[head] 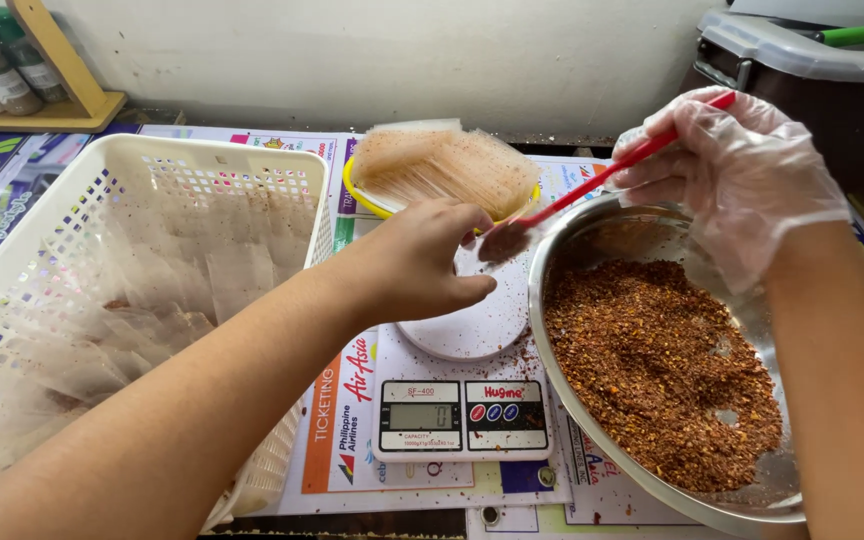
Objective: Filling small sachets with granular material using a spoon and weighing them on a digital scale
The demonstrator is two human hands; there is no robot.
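Note:
My left hand [414, 262] is bare and hovers over the round white plate of a small digital kitchen scale [462, 400], fingers pinched on a small clear plastic packet [472, 262]. My right hand [732, 170], in a thin clear glove, grips a red-handled spoon [602, 180] whose bowl, loaded with chili flakes, points into the packet's mouth. A steel bowl [592, 225] holding red chili flakes [657, 370] sits at the right, under my right forearm.
A white perforated plastic basket [202, 165] with several filled clear packets stands at the left. A yellow-rimmed dish holds a stack of empty packets [442, 165] behind the scale. Spice jars on a wooden rack [2, 65] sit far left; a grey lidded bin [802, 55] is far right.

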